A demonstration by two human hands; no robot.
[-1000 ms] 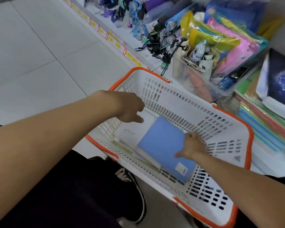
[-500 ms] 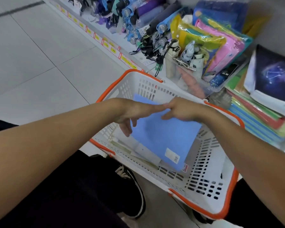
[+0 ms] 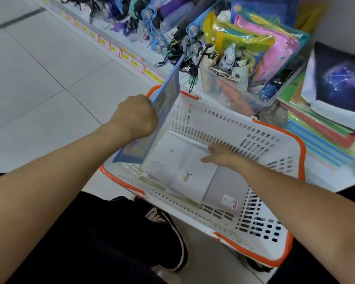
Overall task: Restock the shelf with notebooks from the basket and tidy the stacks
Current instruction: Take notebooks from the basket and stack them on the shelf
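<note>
L hand [image 3: 134, 117] grips blue notebook [image 3: 162, 105] upright above basket [image 3: 260, 138]; R hand [image 3: 219, 155], fingers straight, touches white notebook [image 3: 182, 160] inside.

blue notebook [image 3: 164, 103] in left hand [image 3: 134, 116]

Pale grey floor tiles [image 3: 39, 64] with thin dark grout lines run off to the left, and a darker strip crosses the far corner. A low white shelf edge [image 3: 119, 52] lined with yellow and red price labels runs diagonally along the floor. Folded umbrellas [image 3: 152, 19] in purple, blue and black lie packed above it. The light is even and soft, casting faint shadows.
</note>
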